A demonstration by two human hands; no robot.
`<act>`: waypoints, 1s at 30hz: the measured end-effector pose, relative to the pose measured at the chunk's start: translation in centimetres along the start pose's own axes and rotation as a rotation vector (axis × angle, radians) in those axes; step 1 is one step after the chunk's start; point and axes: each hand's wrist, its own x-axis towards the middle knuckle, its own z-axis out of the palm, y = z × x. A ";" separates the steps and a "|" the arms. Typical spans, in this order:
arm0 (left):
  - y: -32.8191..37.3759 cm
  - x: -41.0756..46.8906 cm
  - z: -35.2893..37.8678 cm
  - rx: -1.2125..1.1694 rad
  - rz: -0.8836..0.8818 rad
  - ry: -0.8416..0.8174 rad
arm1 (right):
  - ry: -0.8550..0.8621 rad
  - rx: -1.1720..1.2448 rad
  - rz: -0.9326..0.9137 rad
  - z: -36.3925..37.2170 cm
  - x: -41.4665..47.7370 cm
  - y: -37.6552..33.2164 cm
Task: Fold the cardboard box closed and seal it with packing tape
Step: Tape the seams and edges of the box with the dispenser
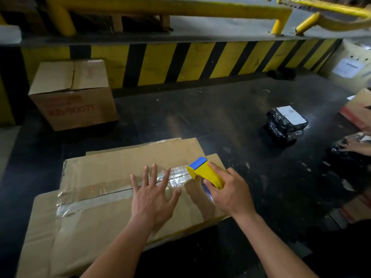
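A brown cardboard box (96,173) lies before me with its top flaps folded shut. Clear packing tape (178,177) runs along the centre seam from the left edge towards the right. My left hand (154,195) lies flat on the tape near the middle, fingers spread and straight. My right hand (228,189) grips a yellow tape dispenser with a blue end (204,171), which sits on the seam close to the box's right edge. The tape roll is mostly hidden under that hand.
Flat cardboard sheets (38,233) lie under the box. A second closed box (74,93) stands back left against a yellow-black striped wall (200,59). A black wrapped parcel (285,123) lies on the dark floor at right. Another person's hand (357,147) shows at the right edge.
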 end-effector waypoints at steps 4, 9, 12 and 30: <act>1.0 -0.8 0.0 -0.006 -0.032 -0.036 | -0.040 0.025 -0.076 -0.6 0.9 0.8; 1.8 -0.9 -0.2 0.003 -0.072 -0.088 | -0.101 0.026 -0.147 -1.0 2.1 1.9; 2.4 0.4 -1.0 -0.005 -0.108 -0.101 | -0.086 0.064 -0.164 -0.9 1.9 2.3; 4.8 8.2 -8.1 -1.612 -0.137 -0.595 | 0.039 0.105 -0.205 -3.0 1.1 3.0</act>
